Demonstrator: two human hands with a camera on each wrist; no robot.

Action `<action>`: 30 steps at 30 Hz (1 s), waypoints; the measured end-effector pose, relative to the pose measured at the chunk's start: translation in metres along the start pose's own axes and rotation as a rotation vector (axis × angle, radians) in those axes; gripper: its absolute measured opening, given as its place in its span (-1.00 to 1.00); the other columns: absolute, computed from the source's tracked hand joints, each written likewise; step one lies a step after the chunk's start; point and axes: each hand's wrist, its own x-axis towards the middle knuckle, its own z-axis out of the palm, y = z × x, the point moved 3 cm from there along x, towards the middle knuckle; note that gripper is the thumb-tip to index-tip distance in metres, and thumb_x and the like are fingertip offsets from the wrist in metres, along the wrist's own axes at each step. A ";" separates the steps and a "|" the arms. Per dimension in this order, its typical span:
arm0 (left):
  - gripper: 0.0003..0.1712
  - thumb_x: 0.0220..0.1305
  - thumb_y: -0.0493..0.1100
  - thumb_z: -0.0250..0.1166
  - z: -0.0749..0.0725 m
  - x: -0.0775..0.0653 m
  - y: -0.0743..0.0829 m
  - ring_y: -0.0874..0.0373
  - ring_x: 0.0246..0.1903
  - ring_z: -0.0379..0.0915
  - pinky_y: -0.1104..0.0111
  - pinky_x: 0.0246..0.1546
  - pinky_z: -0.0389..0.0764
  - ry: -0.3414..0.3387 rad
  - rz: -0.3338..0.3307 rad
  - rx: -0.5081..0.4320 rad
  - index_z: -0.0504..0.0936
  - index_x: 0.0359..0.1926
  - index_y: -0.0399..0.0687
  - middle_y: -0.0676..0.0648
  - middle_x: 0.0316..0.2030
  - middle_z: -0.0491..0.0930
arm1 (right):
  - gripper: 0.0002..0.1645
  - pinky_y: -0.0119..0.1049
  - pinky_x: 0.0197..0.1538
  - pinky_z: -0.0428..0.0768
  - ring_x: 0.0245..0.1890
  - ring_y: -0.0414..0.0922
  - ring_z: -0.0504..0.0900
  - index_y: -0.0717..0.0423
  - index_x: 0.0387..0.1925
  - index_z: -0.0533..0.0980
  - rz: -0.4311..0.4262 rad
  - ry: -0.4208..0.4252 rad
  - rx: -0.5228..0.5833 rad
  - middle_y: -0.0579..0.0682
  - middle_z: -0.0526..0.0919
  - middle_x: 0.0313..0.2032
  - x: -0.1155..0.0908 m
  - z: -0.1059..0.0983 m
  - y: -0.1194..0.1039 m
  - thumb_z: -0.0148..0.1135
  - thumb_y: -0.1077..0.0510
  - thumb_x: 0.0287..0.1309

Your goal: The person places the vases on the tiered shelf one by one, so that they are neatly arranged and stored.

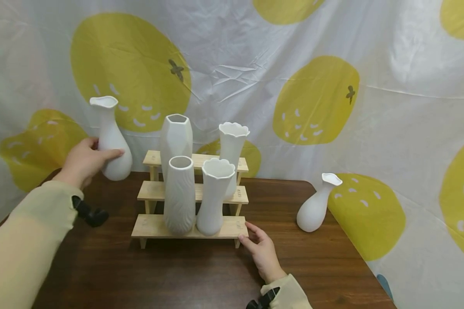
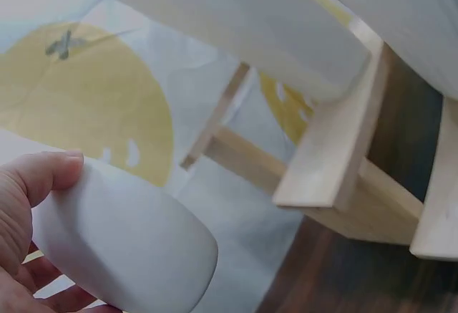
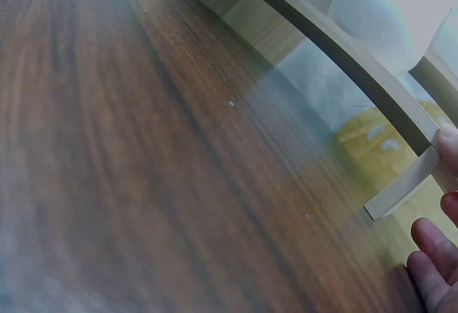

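A white vase with a wavy flared rim and a round belly is in my left hand, thumb across the front and fingers behind. It is held upright, left of a three-step wooden stand. In the left wrist view, the thumb lies along the belly. My right hand pinches the right end of the bottom step between thumb and fingers. On that step stand a ribbed vase and a scalloped-rim vase. Behind them, higher up, are a faceted vase and another scalloped vase.
Another round-bellied white vase stands on the brown wooden table, right of the stand. A white cloth with yellow fruit prints hangs behind the table and down its right side.
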 end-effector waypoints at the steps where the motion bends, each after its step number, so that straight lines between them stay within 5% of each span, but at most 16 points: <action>1: 0.18 0.11 0.31 0.33 0.000 0.001 0.003 -0.36 0.23 0.15 -0.24 0.13 0.26 -0.002 0.005 -0.005 0.00 0.45 -0.33 -0.43 0.35 0.12 | -0.35 -0.38 -0.12 0.50 -0.12 -0.14 0.52 0.29 0.25 0.39 0.000 -0.001 -0.002 0.18 0.58 -0.01 0.000 0.000 0.000 0.35 0.16 0.17; 14: 0.15 0.11 0.27 0.35 -0.005 0.006 0.050 -0.32 0.21 0.17 -0.19 0.16 0.25 -0.012 0.069 -0.004 0.03 0.44 -0.34 -0.42 0.33 0.18 | -0.35 -0.37 -0.11 0.50 -0.10 -0.10 0.52 0.29 0.25 0.39 0.004 0.001 0.003 0.18 0.59 -0.02 0.000 -0.001 -0.002 0.35 0.15 0.16; 30: -0.01 0.12 0.14 0.41 0.032 0.018 0.087 -0.25 0.15 0.26 -0.14 0.16 0.29 -0.073 0.109 -0.007 0.19 0.36 -0.32 -0.37 0.25 0.29 | -0.36 -0.38 -0.12 0.50 -0.13 -0.14 0.54 0.32 0.23 0.40 -0.005 -0.003 0.021 0.18 0.61 -0.09 -0.001 0.000 -0.002 0.35 0.18 0.16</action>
